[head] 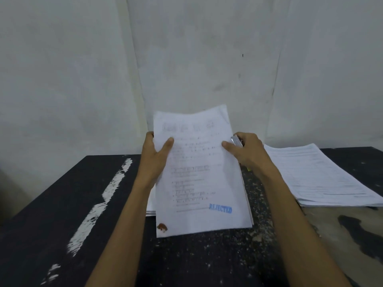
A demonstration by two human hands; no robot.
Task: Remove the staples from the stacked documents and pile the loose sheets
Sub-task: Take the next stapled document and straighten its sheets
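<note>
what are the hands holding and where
The left hand grips the document by its left edge, the right hand by its right edge, alongside a small metal tool.

document print: lines on the held document (199,172) are blurred and unreadable; only the blue REJECTED stamp (220,208) can be made out
left hand (154,156): thumb shows on the page; fingers hidden behind the sheets
right hand (246,150): fingers hidden behind the paper's edge; silvery object (236,141) in its grip half covered, kind unclear
lower stack (150,208): only a corner shows past the left forearm
right pile (323,177): cut by the right edge; print too small
yellow speck (248,168): too small to tell
</note>
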